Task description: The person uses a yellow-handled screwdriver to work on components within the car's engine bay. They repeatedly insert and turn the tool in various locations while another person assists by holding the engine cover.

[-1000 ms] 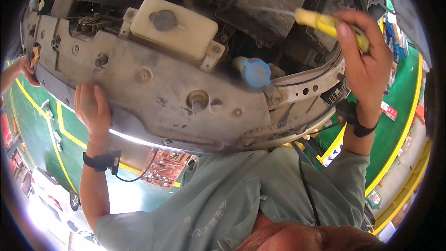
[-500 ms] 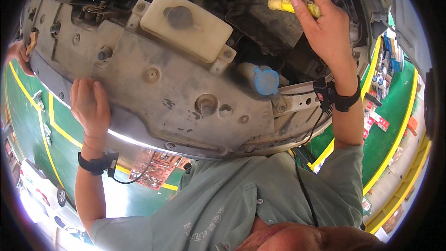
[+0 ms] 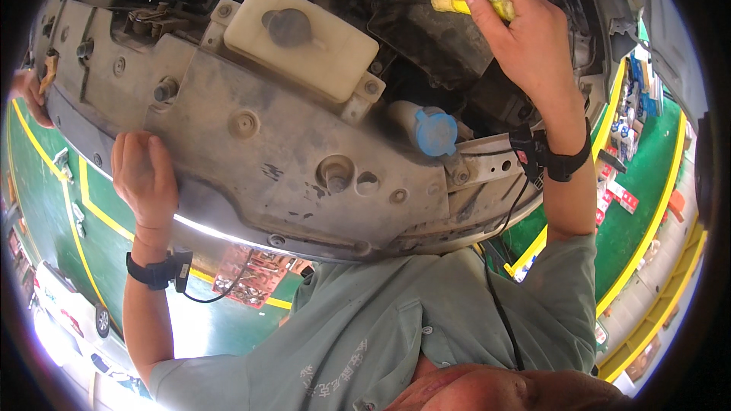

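My right hand (image 3: 525,38) is closed around a yellow-handled tool (image 3: 451,2) and reaches deep into an engine bay, above a black cover (image 3: 426,38). My left hand (image 3: 145,175) lies flat with its fingers together on the front edge of the dusty grey front panel (image 3: 251,137). A cream fluid reservoir with a grey cap (image 3: 304,38) sits between the hands. A blue filler cap (image 3: 435,131) is just below my right wrist. Both wrists wear black bands with cables.
Another person's hand (image 3: 30,95) grips the panel's far left end. Below the car is a green floor with yellow lines (image 3: 68,205). A red tray of tools (image 3: 251,278) stands under the panel edge. Boxes (image 3: 624,137) lie on the floor at the right.
My right hand carried the yellow tool leftward and deeper into the engine bay. My left hand stayed on the panel edge.
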Demonstrator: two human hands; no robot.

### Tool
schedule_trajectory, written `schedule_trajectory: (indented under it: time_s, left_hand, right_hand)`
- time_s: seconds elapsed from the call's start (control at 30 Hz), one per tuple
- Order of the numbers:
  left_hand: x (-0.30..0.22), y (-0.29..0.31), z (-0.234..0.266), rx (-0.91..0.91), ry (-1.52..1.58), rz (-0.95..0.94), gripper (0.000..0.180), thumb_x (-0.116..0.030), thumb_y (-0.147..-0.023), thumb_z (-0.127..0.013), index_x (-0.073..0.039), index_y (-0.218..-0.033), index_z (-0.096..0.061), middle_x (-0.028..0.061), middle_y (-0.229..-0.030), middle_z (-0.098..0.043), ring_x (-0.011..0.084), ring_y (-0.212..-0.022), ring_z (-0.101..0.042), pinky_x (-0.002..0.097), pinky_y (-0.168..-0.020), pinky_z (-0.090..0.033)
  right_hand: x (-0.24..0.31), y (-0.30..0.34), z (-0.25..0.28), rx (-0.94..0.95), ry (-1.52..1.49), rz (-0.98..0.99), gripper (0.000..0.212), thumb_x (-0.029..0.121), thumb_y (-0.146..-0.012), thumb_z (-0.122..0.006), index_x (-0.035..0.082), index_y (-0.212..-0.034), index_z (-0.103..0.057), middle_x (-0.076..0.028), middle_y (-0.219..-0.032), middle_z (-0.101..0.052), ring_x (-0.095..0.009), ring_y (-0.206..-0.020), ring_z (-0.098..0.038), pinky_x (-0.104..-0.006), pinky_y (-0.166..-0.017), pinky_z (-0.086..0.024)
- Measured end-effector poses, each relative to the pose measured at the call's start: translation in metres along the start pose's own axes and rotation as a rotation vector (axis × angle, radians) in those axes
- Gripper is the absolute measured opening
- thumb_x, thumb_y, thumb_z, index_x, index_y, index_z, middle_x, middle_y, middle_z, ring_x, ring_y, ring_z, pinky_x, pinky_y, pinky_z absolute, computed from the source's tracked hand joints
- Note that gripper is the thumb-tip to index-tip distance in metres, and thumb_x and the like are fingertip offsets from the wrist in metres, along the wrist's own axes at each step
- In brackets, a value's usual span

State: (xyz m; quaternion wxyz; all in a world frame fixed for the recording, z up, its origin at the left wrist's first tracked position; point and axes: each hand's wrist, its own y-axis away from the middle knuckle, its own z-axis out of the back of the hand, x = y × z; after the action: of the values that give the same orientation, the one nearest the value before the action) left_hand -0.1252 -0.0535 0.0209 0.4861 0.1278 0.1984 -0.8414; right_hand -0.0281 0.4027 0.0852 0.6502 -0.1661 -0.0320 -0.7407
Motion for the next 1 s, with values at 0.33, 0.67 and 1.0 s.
schedule_trajectory:
  time_s: [0.33, 0.67, 1.0]
  left_hand:
    - [0.000, 0.002, 0.001, 0.004, 0.010, 0.038, 0.007, -0.005, -0.093, -0.062, -0.001, -0.089, -0.060, 0.0143, -0.085, -0.057, 0.0368, -0.082, -0.056, 0.0426, -0.076, -0.045]
    - [-0.003, -0.001, 0.001, -0.010, 0.024, 0.037, 0.010, -0.007, -0.091, -0.063, -0.002, -0.084, -0.059, 0.0137, -0.082, -0.057, 0.0362, -0.081, -0.057, 0.0440, -0.074, -0.045]
    - [-0.001, 0.000, -0.003, -0.156, 0.026, 0.004, 0.014, -0.015, -0.091, -0.065, -0.006, -0.080, -0.061, 0.0103, -0.078, -0.058, 0.0325, -0.076, -0.060, 0.0430, -0.069, -0.047]
  right_hand:
    - [0.036, -0.014, 0.017, 0.012, 0.036, -0.038, 0.021, 0.012, -0.088, -0.067, 0.001, -0.105, -0.062, -0.017, -0.102, -0.064, -0.040, -0.099, -0.064, -0.0482, -0.082, -0.053]
    - [-0.009, -0.007, 0.005, 0.049, -0.086, 0.110, 0.033, 0.006, -0.089, -0.071, 0.009, -0.120, -0.061, -0.014, -0.109, -0.068, -0.034, -0.099, -0.070, -0.0358, -0.085, -0.054]
    - [0.031, 0.074, 0.070, -0.307, -0.670, -0.130, 0.032, 0.004, -0.091, -0.077, 0.002, -0.118, -0.059, -0.012, -0.116, -0.071, -0.015, -0.100, -0.067, -0.0305, -0.086, -0.056]
